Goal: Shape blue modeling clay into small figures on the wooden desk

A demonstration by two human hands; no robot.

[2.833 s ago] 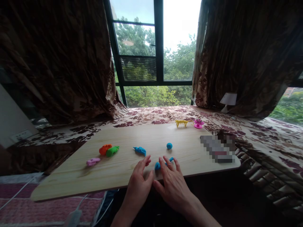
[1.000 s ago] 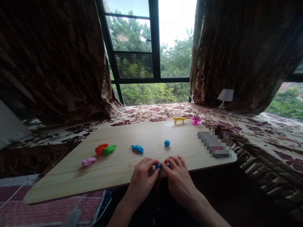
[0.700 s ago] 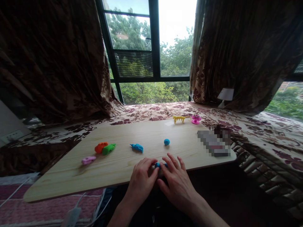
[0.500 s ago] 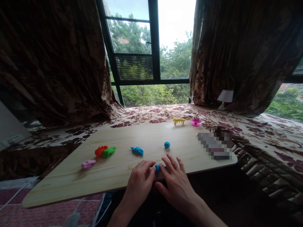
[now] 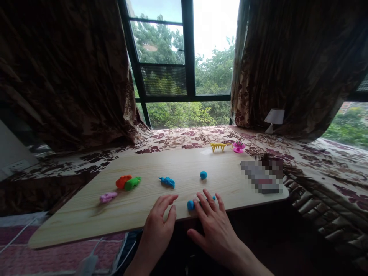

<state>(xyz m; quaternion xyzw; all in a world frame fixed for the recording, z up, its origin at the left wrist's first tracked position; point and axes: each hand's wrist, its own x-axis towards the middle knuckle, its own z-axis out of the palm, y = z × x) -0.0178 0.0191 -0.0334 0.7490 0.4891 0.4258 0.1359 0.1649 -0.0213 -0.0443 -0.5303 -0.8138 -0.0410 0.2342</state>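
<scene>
My right hand (image 5: 213, 227) lies over a blue piece of modelling clay (image 5: 190, 205) at the table's near edge, its fingers spread and resting on the piece. One rounded end shows left of the fingers and a small tip to their right; the middle is hidden. To the left, my left hand (image 5: 160, 222) is apart from the clay, thumb away from the fingers, with nothing in it. A blue clay ball (image 5: 203, 175) sits beyond my right fingertips. Farther left is a blue clay lump with a pointed end (image 5: 167, 182).
On the wooden table (image 5: 86, 218) at left lie orange clay (image 5: 122, 181), green clay (image 5: 132, 183) and pink clay (image 5: 108, 197). A yellow clay figure (image 5: 217, 147) and a magenta one (image 5: 238, 147) stand at the far edge. A blurred-out object (image 5: 261, 177) lies at right.
My left hand has drawn away to the left from the blue clay, uncovering its rounded end. My right hand stays over the piece, almost in the same place.
</scene>
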